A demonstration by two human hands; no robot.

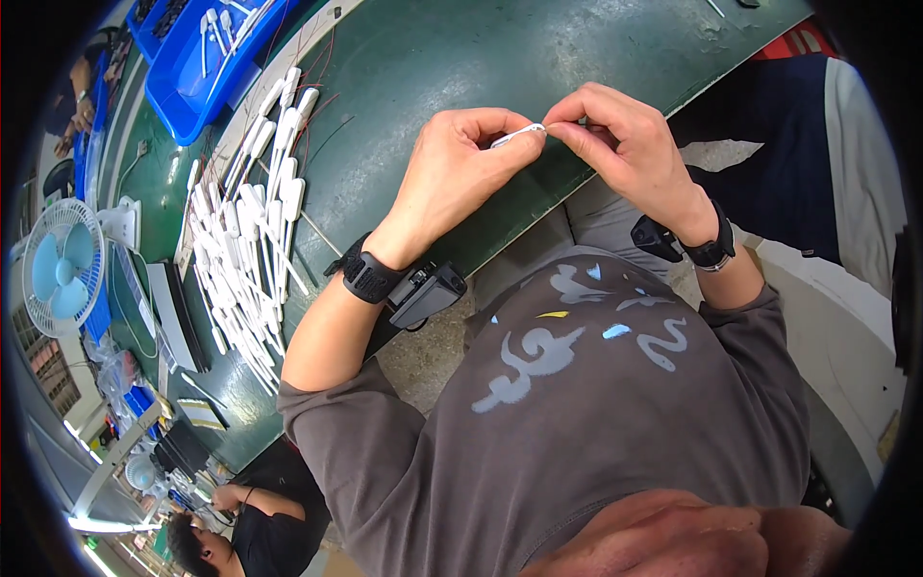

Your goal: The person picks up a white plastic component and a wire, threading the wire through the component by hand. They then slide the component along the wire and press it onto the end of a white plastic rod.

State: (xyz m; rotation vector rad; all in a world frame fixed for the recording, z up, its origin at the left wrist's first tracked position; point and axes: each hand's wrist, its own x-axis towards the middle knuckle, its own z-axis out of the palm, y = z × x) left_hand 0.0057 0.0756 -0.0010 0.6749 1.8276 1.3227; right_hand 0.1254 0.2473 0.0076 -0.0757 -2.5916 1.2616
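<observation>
Over the green table (413, 58), near its edge, my left hand (457, 168) is closed on a small white plastic piece (519, 134), gripped between thumb and fingers. Most of that piece is hidden by the hand. My right hand (625, 139) meets its end with thumb and forefinger pinched together; whatever lies between those fingertips is too small to make out. Left of my left hand lies a heap of slender white plastic wands (255, 221) with wider ends. Thin dark red wires trail from the heap's far end.
A blue tray (183, 106) with a few white wands stands at the far left. Beyond the heap are a blue-bladed fan (65, 260) and a long dark-and-white strip (176, 317). Another person (274, 524) works at the lower left.
</observation>
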